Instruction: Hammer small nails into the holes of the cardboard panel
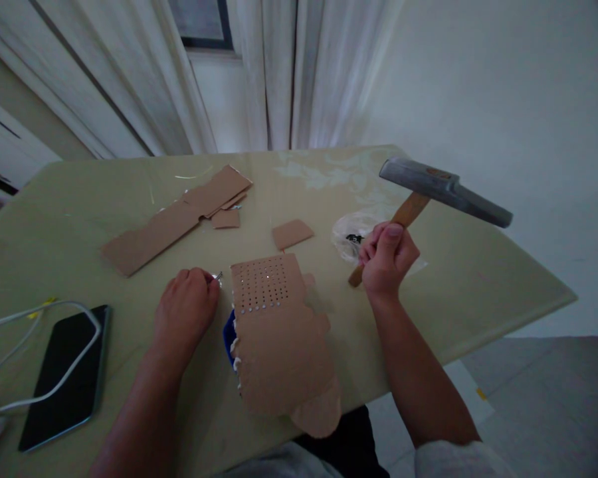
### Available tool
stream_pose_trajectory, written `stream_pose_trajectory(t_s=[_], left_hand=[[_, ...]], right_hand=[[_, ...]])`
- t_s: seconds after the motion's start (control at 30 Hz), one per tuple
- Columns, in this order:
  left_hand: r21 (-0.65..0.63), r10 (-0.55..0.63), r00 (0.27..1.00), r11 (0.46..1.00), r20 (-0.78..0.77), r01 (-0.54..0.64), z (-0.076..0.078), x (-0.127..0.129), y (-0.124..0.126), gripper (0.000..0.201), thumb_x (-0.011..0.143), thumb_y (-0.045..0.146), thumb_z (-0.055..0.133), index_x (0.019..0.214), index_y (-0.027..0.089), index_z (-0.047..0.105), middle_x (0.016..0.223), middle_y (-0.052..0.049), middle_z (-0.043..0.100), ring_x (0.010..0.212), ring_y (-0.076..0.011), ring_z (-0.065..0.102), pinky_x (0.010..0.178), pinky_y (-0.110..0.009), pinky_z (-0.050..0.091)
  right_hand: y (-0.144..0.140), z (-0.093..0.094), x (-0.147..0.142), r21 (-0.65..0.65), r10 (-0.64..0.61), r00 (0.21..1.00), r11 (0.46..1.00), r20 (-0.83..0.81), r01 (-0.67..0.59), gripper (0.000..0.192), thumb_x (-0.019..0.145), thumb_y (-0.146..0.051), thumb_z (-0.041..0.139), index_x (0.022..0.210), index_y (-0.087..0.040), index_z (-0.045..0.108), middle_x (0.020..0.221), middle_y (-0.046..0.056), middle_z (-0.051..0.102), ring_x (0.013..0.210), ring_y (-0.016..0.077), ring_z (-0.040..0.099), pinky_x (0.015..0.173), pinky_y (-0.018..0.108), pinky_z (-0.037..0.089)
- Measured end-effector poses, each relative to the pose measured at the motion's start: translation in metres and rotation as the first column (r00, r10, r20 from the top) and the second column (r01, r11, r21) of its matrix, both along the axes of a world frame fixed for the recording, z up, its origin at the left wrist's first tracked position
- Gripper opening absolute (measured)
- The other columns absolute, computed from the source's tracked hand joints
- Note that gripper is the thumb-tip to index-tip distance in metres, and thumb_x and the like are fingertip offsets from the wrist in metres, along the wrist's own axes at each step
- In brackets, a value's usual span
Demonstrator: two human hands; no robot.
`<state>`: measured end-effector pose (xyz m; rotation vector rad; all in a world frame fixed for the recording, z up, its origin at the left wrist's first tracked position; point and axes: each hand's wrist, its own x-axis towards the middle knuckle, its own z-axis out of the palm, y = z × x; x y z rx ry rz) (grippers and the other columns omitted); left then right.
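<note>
"While our right hand (386,259) grips the hammer (428,182) above the desk (453,285), where is our left hand (187,302)?"

"Just beside the cardboard (284,352), fingers curled at a shiny metal bit (218,276); whether they pinch it, we can't tell."

"And the cardboard?"

"On the desk between our hands, silvery dots (264,307) lining the near edge of its grid of holes (260,280)."

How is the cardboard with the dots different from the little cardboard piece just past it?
The dotted cardboard is much bigger than the little cardboard piece. The dotted cardboard has rows of dark dots; the little cardboard piece shows none. Both are brown.
</note>
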<state>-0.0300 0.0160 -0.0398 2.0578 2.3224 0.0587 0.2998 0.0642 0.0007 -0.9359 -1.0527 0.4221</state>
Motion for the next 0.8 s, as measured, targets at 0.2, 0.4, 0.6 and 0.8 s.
stream_pose_trajectory(t_s=[0.2, 0.4, 0.6, 0.8], left_hand=[[-0.021, 0.011, 1.0, 1.0, 0.029, -0.011, 0.001, 0.003, 0.0, 0.033, 0.107, 0.028, 0.049, 0.11, 0.012, 0.078, 0.113, -0.023, 0.08, 0.114, -0.0392, 0.077, 0.105, -0.049, 0.059], [-0.065, 0.044, 0.998, 0.997, 0.036, -0.042, 0.006, 0.007, 0.002, 0.034, 0.107, 0.029, 0.048, 0.11, 0.012, 0.077, 0.118, -0.024, 0.08, 0.118, -0.0399, 0.076, 0.105, -0.049, 0.058], [-0.031, 0.179, 0.931, 0.984, 0.319, -0.178, 0.012, -0.011, 0.01, 0.033, 0.105, 0.038, 0.051, 0.109, 0.018, 0.076, 0.114, -0.018, 0.084, 0.112, -0.0373, 0.078, 0.098, -0.048, 0.059], [0.336, -0.046, 0.694, 0.897, 0.719, -0.289, 0.026, -0.001, 0.009, 0.038, 0.102, 0.045, 0.062, 0.128, 0.022, 0.077, 0.116, -0.009, 0.085, 0.102, -0.0252, 0.079, 0.094, -0.04, 0.063]], right_hand=[[-0.001, 0.001, -0.001, 0.007, 0.004, 1.0, 1.0, 0.006, -0.004, 0.062, 0.101, -0.079, 0.066, 0.073, -0.026, 0.051, 0.054, -0.011, 0.034, 0.039, 0.0082, 0.032, 0.036, 0.023, 0.026], [-0.002, 0.002, -0.002, -0.021, -0.016, 0.999, 1.0, 0.038, 0.016, 0.063, 0.101, -0.082, 0.063, 0.074, -0.027, 0.049, 0.054, -0.011, 0.035, 0.04, 0.0086, 0.033, 0.037, 0.024, 0.027], [-0.001, 0.0, -0.001, -0.001, 0.01, 1.0, 1.0, 0.012, -0.01, 0.062, 0.1, -0.08, 0.067, 0.074, -0.026, 0.051, 0.054, -0.011, 0.034, 0.04, 0.0081, 0.032, 0.037, 0.024, 0.027], [-0.001, -0.002, -0.002, -0.01, -0.004, 0.999, 1.0, 0.042, 0.005, 0.063, 0.101, -0.083, 0.064, 0.074, -0.027, 0.05, 0.054, -0.011, 0.033, 0.04, 0.0089, 0.032, 0.038, 0.025, 0.027]])
